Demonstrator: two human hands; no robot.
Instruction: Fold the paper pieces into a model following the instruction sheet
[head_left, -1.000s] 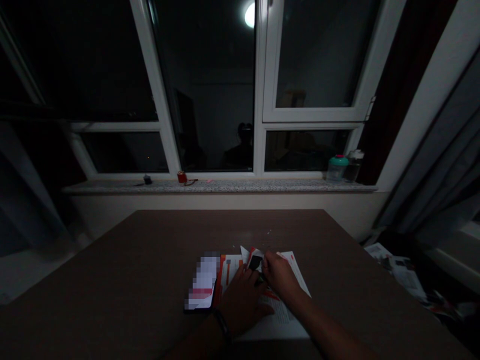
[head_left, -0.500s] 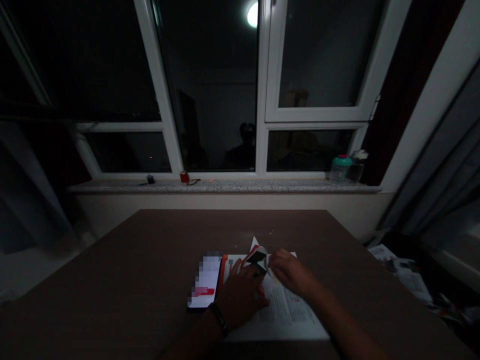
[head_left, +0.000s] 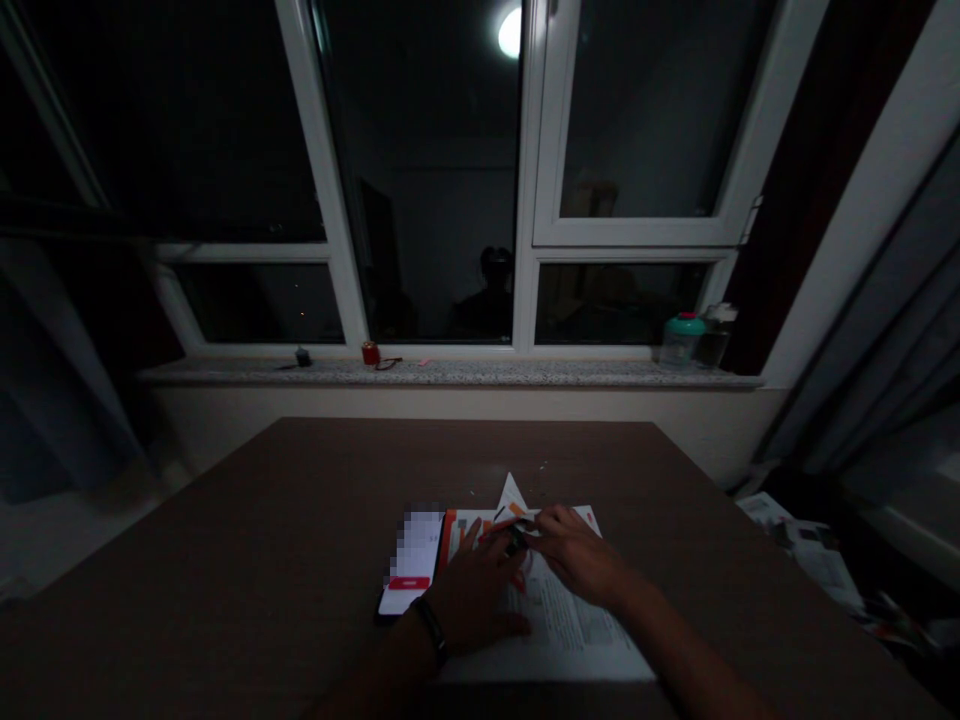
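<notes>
A printed sheet (head_left: 574,645) with orange and white areas and small text lies on the brown table. My left hand (head_left: 480,590), with a dark band at the wrist, rests on the sheet's left side, its fingers spread. Between my hands is a folded piece of printed paper (head_left: 512,523), with a white pointed corner (head_left: 511,490) sticking out beyond the sheet's far edge. My right hand (head_left: 574,548) has its fingers bent and pressed together on this folded paper; the fingertips are partly hidden. A lit phone (head_left: 411,570) lies just left of the sheet.
Small white scraps (head_left: 544,465) dot the table (head_left: 262,560) beyond the paper. On the window sill (head_left: 465,374) stand a small red object (head_left: 370,352), a dark small item (head_left: 302,356) and a teal-lidded container (head_left: 682,340). Papers (head_left: 810,555) are piled at the right, past the table edge.
The lifted paper flap between my hands has come down flatter. My right hand has shifted slightly left, toward my left hand, which stays on the sheet.
</notes>
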